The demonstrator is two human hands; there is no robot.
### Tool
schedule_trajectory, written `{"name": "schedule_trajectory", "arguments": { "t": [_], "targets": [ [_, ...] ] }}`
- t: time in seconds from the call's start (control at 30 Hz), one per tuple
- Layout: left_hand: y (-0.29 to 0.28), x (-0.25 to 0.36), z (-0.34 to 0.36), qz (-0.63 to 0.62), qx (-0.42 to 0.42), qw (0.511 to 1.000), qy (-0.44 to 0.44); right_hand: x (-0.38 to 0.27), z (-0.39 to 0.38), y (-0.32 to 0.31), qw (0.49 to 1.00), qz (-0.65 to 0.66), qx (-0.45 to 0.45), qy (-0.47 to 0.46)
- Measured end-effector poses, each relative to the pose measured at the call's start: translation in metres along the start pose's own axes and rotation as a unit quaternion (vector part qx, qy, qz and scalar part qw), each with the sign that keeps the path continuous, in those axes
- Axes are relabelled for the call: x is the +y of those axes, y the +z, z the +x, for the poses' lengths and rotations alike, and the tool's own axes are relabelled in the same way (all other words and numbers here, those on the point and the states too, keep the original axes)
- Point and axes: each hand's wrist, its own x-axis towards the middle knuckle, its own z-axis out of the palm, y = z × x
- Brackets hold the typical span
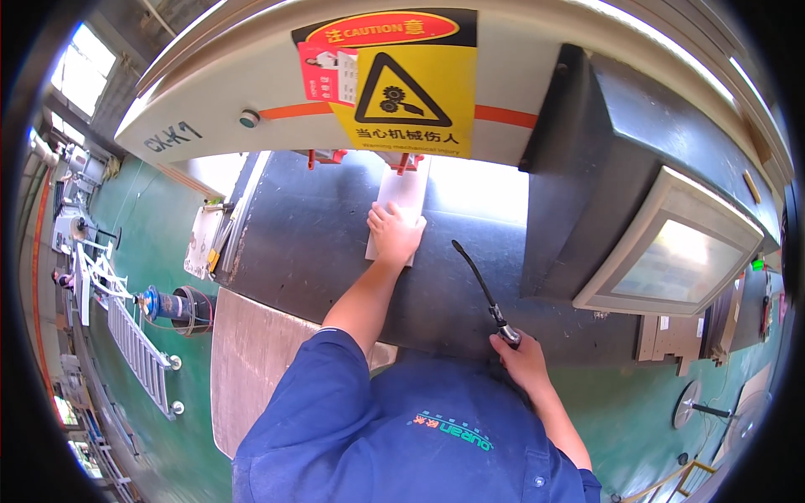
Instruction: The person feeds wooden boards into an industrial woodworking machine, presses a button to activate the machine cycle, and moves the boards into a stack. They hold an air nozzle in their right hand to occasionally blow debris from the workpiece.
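Observation:
Under the front of the machine, a long pale board (410, 186) lies on the dark worktable (327, 251). My left hand (396, 235) rests over it, fingers bent at its left side and thumb at its right, gripping it across its width. The board's far end runs below red-tipped clamp parts (406, 163) of the machine. Close to the table's near edge, my right hand (525, 359) is closed around an air blow gun (506, 329). The gun's thin black bent nozzle points up and away over the table, apart from the board.
A machine beam with a yellow warning sign (415, 99) spans the top. A control screen (683, 260) stands at the right, with brown boards (671, 335) below it. A wooden panel (260, 360) is at the lower left; a ladder (138, 348) lies beyond on the green floor.

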Motion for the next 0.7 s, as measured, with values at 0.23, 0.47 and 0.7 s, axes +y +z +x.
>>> {"name": "schedule_trajectory", "arguments": {
  "t": [0.23, 0.47, 0.7],
  "targets": [
    [0.008, 0.003, 0.0, -0.009, 0.019, 1.0, 0.016, -0.016, 0.007, 0.0, 0.999, -0.032, -0.025, -0.006],
    [0.004, 0.003, 0.0, -0.008, 0.006, 1.0, 0.012, -0.011, 0.015, 0.001, 0.999, -0.03, -0.019, -0.02],
    [0.006, 0.004, 0.003, -0.021, -0.002, 1.0, 0.0, -0.012, 0.02, 0.0, 0.998, -0.042, -0.025, -0.041]
  ]
}}
